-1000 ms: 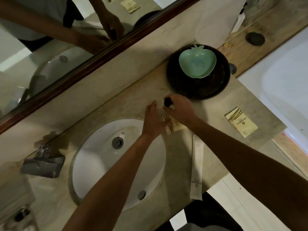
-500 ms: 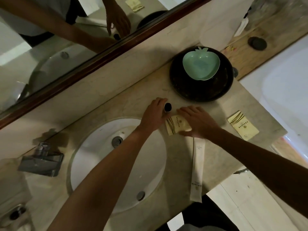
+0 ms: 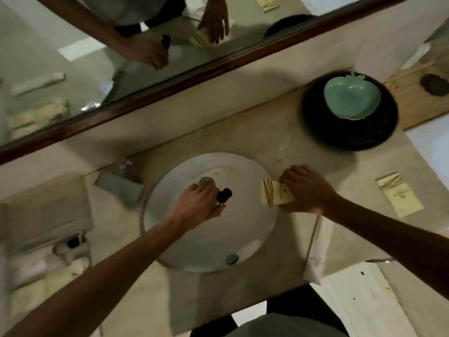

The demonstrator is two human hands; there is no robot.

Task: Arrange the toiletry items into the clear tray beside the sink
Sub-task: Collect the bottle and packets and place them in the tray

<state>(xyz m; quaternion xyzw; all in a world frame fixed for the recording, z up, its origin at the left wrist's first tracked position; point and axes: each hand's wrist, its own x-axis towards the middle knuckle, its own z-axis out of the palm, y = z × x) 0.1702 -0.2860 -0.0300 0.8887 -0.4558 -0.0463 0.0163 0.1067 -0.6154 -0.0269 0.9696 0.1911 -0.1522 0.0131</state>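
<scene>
**Hands over sink, one item each**

Hands both loaded. L hand point(image 3: 196, 207) over the white basin point(image 3: 243, 239), fingers curled round a small bottle; only its black cap point(image 3: 224, 195) shows, poking out at 2 o'clock from the knuckles. R hand point(image 3: 303, 190) at 3 o'clock of the L, on the basin rim, pinching a cream striped packet point(image 3: 274, 195) that sticks out toward 9. Long white sachet point(image 3: 315, 251) lies near the counter's front edge under the R forearm. Second striped packet point(image 3: 398, 195) flat on the marble counter point(image 3: 243, 132), 3 o'clock, well apart. Tray contents at far L too blurred to tell. Far: green apple dish point(image 3: 352, 98) in a dark round bowl point(image 3: 349, 132), mirror point(image 3: 73, 57) behind.
</scene>
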